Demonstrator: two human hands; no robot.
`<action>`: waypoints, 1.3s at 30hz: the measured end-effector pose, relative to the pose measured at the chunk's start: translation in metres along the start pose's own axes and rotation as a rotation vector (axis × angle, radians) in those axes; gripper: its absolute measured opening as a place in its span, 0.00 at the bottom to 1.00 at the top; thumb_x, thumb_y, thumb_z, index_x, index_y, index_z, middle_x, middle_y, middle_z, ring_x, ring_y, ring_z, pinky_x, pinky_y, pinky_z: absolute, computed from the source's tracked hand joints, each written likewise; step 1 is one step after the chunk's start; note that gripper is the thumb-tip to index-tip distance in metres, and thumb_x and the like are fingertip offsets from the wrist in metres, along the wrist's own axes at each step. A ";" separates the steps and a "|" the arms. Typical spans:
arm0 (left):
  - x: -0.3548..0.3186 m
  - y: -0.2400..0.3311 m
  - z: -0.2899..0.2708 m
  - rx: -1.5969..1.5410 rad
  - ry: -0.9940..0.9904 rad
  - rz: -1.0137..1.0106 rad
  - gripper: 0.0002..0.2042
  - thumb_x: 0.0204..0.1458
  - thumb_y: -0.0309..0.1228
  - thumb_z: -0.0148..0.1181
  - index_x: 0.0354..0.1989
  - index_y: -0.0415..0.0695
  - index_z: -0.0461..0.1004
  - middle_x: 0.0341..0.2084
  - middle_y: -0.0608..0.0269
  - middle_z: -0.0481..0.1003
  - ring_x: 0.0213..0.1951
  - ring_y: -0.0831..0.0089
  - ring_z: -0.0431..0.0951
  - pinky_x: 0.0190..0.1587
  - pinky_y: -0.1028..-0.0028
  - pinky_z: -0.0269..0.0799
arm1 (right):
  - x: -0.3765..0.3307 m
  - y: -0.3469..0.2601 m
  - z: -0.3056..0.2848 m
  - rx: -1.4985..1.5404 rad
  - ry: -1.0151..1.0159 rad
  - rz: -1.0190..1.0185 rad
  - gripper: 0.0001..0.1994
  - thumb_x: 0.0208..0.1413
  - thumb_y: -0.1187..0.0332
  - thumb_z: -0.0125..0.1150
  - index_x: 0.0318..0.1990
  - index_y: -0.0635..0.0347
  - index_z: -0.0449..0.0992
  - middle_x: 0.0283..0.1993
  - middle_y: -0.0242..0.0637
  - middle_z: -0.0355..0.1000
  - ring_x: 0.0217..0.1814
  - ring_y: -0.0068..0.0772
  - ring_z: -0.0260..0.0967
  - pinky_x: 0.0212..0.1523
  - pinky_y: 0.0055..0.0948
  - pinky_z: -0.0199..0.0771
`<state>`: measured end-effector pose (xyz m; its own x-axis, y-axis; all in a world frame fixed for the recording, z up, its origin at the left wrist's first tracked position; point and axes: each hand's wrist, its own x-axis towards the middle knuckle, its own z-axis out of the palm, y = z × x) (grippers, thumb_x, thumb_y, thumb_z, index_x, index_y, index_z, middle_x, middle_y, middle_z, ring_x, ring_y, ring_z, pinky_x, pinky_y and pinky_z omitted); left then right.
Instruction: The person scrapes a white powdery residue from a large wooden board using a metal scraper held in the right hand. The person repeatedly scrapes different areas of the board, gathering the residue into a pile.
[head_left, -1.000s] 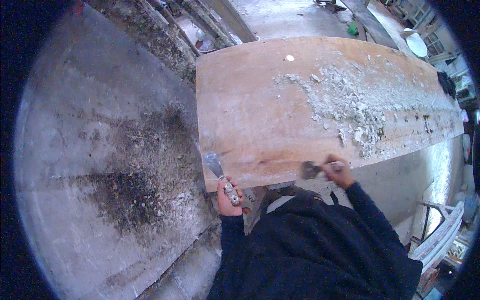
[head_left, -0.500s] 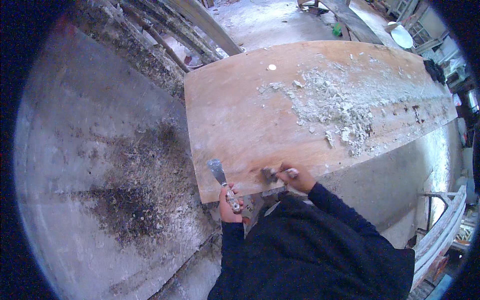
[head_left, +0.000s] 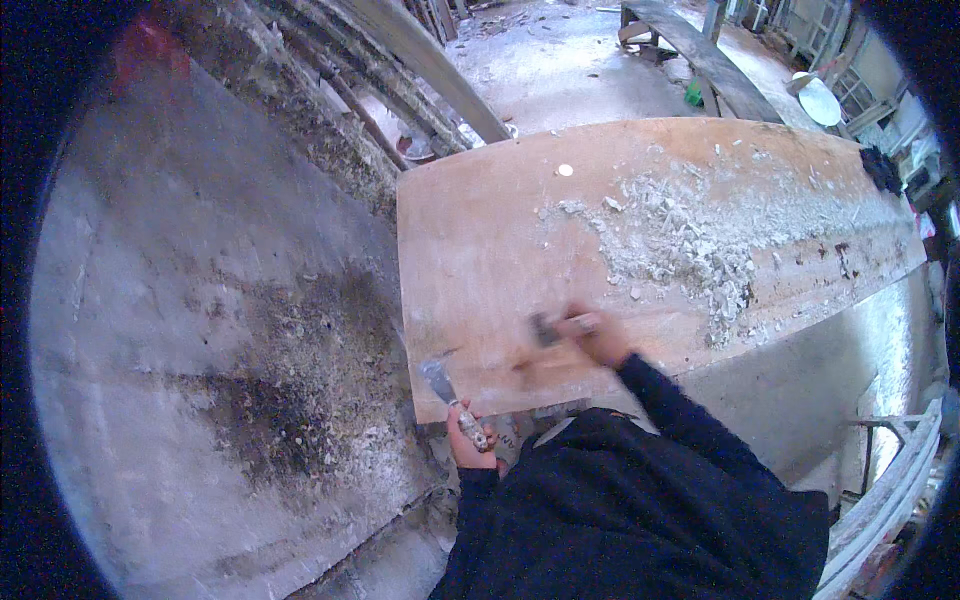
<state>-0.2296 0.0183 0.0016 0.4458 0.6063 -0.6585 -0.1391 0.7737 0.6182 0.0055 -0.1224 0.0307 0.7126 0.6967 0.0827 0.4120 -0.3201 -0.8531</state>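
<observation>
My left hand [head_left: 468, 447] is closed around the speckled handle of a putty knife [head_left: 437, 379], whose grey blade points away from me over the near left corner of a wooden board [head_left: 480, 250]. Over the near part of the same board, my right hand [head_left: 602, 345] grips a second putty knife [head_left: 546, 330]. Motion blurs its dark blade, which points left; I cannot tell whether it touches the wood. Pale scrapings [head_left: 680, 230] lie heaped across the board's middle and right. A small white disc [head_left: 565, 170] rests near its far edge.
At the left stands a large grey panel [head_left: 130, 280] with dark, crusty stains. Worn timber beams [head_left: 420, 60] lean beyond the board. A dark bundle [head_left: 881, 170] sits at its far right corner. A whitish wooden frame [head_left: 885, 500] is at lower right, a bench [head_left: 700, 55] farther off.
My right hand has lifted the second putty knife away from the board's near edge, farther over the board. The whole view has shifted slightly; my left hand keeps its hold.
</observation>
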 end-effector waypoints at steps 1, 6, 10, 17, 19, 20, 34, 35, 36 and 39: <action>0.001 -0.001 -0.003 -0.065 -0.009 0.012 0.17 0.50 0.47 0.45 0.42 0.50 0.65 0.20 0.70 0.65 0.12 0.77 0.62 0.10 0.79 0.55 | 0.011 -0.002 0.042 0.428 -0.122 -0.123 0.08 0.47 0.65 0.59 0.30 0.60 0.71 0.25 0.33 0.69 0.28 0.23 0.66 0.28 0.26 0.67; -0.001 0.010 0.009 -0.167 0.002 0.064 0.16 0.50 0.47 0.44 0.40 0.51 0.65 0.19 0.70 0.64 0.12 0.77 0.61 0.10 0.79 0.53 | 0.047 -0.014 0.138 0.540 -0.439 0.066 0.09 0.48 0.64 0.58 0.30 0.59 0.69 0.24 0.30 0.68 0.22 0.19 0.65 0.21 0.22 0.69; 0.000 0.010 0.010 -0.081 0.087 0.120 0.16 0.51 0.46 0.43 0.40 0.50 0.65 0.19 0.70 0.64 0.12 0.76 0.60 0.10 0.79 0.53 | 0.063 0.031 0.092 0.582 -0.260 0.226 0.08 0.47 0.64 0.57 0.31 0.58 0.69 0.21 0.29 0.67 0.19 0.19 0.65 0.17 0.21 0.67; 0.007 -0.002 0.013 -0.028 0.027 -0.052 0.17 0.51 0.46 0.44 0.42 0.48 0.67 0.19 0.70 0.65 0.11 0.78 0.64 0.09 0.80 0.54 | -0.024 0.140 -0.136 0.178 0.412 0.321 0.08 0.45 0.64 0.59 0.25 0.56 0.68 0.16 0.27 0.63 0.13 0.17 0.61 0.12 0.18 0.63; 0.014 -0.008 0.014 0.091 -0.036 -0.120 0.17 0.51 0.46 0.45 0.43 0.48 0.67 0.19 0.70 0.65 0.11 0.78 0.65 0.09 0.80 0.55 | -0.045 0.152 -0.188 0.115 0.455 0.368 0.06 0.47 0.66 0.56 0.26 0.55 0.67 0.17 0.26 0.63 0.12 0.16 0.59 0.11 0.18 0.61; 0.016 -0.011 0.012 0.157 -0.066 -0.142 0.17 0.51 0.46 0.45 0.43 0.48 0.67 0.19 0.69 0.65 0.11 0.78 0.65 0.09 0.80 0.55 | -0.049 0.151 -0.201 -0.043 0.454 0.371 0.06 0.48 0.67 0.55 0.26 0.56 0.66 0.17 0.26 0.63 0.14 0.17 0.60 0.15 0.19 0.61; 0.047 -0.019 0.002 0.808 -0.267 0.041 0.15 0.48 0.29 0.52 0.44 0.38 0.64 0.22 0.63 0.70 0.19 0.78 0.71 0.15 0.80 0.64 | 0.083 -0.029 0.143 0.164 -0.343 -0.442 0.07 0.47 0.66 0.58 0.31 0.57 0.70 0.25 0.33 0.71 0.26 0.17 0.68 0.24 0.22 0.69; 0.048 -0.017 0.000 0.820 -0.256 0.023 0.15 0.48 0.29 0.52 0.45 0.38 0.64 0.23 0.63 0.71 0.20 0.78 0.71 0.17 0.80 0.64 | 0.093 -0.023 0.151 0.244 -0.366 -0.272 0.07 0.46 0.67 0.58 0.31 0.57 0.70 0.24 0.33 0.70 0.25 0.17 0.68 0.24 0.22 0.69; 0.046 -0.017 -0.004 0.816 -0.236 0.003 0.16 0.47 0.28 0.53 0.45 0.38 0.64 0.24 0.63 0.71 0.21 0.79 0.71 0.18 0.81 0.64 | 0.099 -0.025 0.157 0.317 -0.404 -0.102 0.07 0.46 0.67 0.58 0.30 0.57 0.69 0.23 0.34 0.70 0.24 0.17 0.67 0.24 0.22 0.69; 0.049 -0.015 -0.001 0.853 -0.228 0.055 0.19 0.45 0.26 0.54 0.48 0.40 0.64 0.26 0.63 0.71 0.22 0.78 0.70 0.22 0.79 0.66 | 0.116 0.008 0.138 0.532 -0.294 0.071 0.06 0.46 0.67 0.57 0.29 0.58 0.70 0.21 0.31 0.68 0.19 0.18 0.66 0.20 0.22 0.69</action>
<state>-0.2071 0.0366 -0.0401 0.6363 0.5165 -0.5730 0.5007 0.2885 0.8161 0.0129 0.0440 -0.0377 0.5098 0.8578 -0.0652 -0.0248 -0.0611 -0.9978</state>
